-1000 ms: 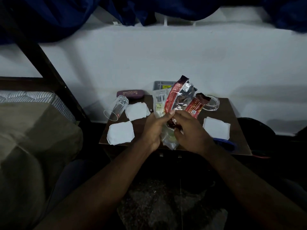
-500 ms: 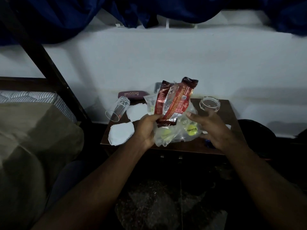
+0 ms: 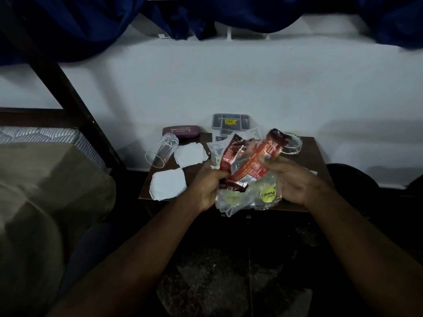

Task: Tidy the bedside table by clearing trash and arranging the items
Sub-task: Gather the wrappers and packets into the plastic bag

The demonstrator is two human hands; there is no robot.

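Together, both hands' grip (image 3: 207,181) (image 3: 295,179) — crumpled wrappers (image 3: 247,163)

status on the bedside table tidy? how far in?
Done: wrappers and clear bag are off the table. In hand: left hand and right hand bunch them. Left: tipped glass, two napkins, spectacle case, glass dish.

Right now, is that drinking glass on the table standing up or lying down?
Lying down. The glass rests on its side, open mouth facing the table's front-left corner.
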